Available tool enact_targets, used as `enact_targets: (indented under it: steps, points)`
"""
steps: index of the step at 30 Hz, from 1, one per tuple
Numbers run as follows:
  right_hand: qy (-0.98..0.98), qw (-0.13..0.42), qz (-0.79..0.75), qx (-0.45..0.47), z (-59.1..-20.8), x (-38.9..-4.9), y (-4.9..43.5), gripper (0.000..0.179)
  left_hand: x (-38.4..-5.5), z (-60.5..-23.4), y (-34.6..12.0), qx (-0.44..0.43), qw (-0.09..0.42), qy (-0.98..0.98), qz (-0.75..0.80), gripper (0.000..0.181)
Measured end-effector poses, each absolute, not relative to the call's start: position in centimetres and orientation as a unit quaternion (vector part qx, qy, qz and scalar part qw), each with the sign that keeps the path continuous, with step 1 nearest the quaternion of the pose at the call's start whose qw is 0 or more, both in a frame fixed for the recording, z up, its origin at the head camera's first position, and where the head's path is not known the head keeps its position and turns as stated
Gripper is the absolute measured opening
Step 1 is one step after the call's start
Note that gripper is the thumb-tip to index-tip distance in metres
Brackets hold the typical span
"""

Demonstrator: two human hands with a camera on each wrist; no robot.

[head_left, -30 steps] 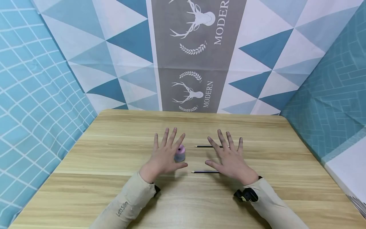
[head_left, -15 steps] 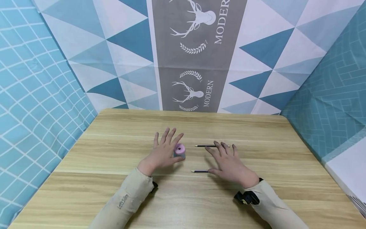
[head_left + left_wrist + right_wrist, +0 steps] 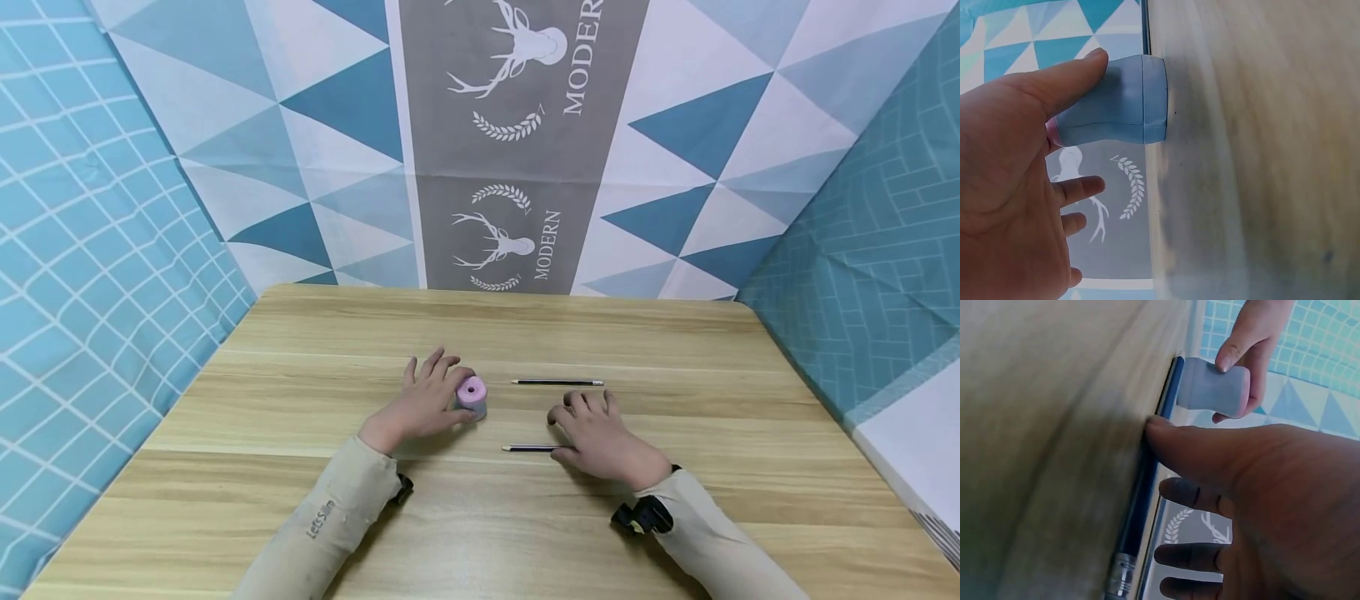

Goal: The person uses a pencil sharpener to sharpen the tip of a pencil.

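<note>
A pencil sharpener (image 3: pixel 472 400) with a pink top and a blue-grey body stands on the wooden table. My left hand (image 3: pixel 420 408) holds it between thumb and index finger, while the other fingers stay extended past it. In the left wrist view the thumb lies along the sharpener body (image 3: pixel 1116 106). The near dark pencil (image 3: pixel 525 448) lies flat, its eraser end hidden under my right hand (image 3: pixel 603 440). That hand's thumb tip is right at the pencil shaft (image 3: pixel 1138 494) in the right wrist view; its loosely bent fingers are apart from the pencil.
A second dark pencil (image 3: pixel 557 382) lies farther back, roughly parallel to the near one. The wooden table (image 3: pixel 300 400) ends at a patterned backdrop (image 3: pixel 495 242), with blue tiled sheets (image 3: pixel 90 275) at the sides.
My left hand has closed its thumb and index finger onto the pencil sharpener. My right hand has lowered and bent its spread fingers, uncovering the far pencil, with its thumb at the near pencil.
</note>
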State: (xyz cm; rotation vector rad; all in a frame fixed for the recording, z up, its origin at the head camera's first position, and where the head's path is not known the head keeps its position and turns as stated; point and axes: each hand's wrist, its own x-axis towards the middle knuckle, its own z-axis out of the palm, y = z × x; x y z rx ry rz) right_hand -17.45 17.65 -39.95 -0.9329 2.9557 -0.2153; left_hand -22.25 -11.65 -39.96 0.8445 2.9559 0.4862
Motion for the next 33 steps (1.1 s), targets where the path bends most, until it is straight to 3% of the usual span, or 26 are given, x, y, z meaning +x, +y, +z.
enact_targets:
  steps: [6,21,29,33]
  points:
    - [0.945,0.017,-0.073,-0.319,-40.4,-17.6,17.6,0.016,-22.7,-40.3,-11.7,0.275,0.022,0.944,0.179,0.058]
    - [0.934,-0.017,-0.021,-0.358,-40.8,-17.9,17.5,0.014,-23.1,-39.7,-12.2,0.282,0.025,0.899,0.334,0.052]
    - [0.931,0.037,-0.142,-0.335,-38.6,-18.7,18.6,0.009,-23.4,-38.9,-12.7,0.307,0.038,0.830,0.465,0.050]
    - [0.919,0.029,-0.192,-0.342,-37.6,-19.2,19.7,0.007,-23.4,-38.5,-12.7,0.295,0.044,0.797,0.525,0.049]
